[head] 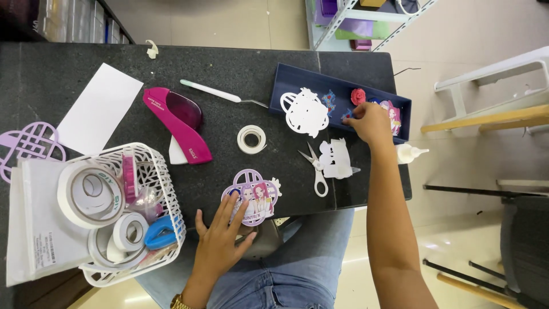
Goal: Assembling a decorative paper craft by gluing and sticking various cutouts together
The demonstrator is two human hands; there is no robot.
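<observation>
Left hand [220,240] flat, fingers spread, pinning glossy scalloped sticker [252,197] on speckled black bench [240,68], right hand [370,123] reaching into blue tray [303,74], fingers curled on small paper cutouts [392,114], grip unclear, scissors [315,169] between hands.

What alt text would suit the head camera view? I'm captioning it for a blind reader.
A person's left hand rests flat on a purple layered paper cutout with cartoon figures at the edge of a black stone table, while the right hand reaches into a dark blue shallow tray of paper decorations. White-handled scissors lie between them.
</observation>
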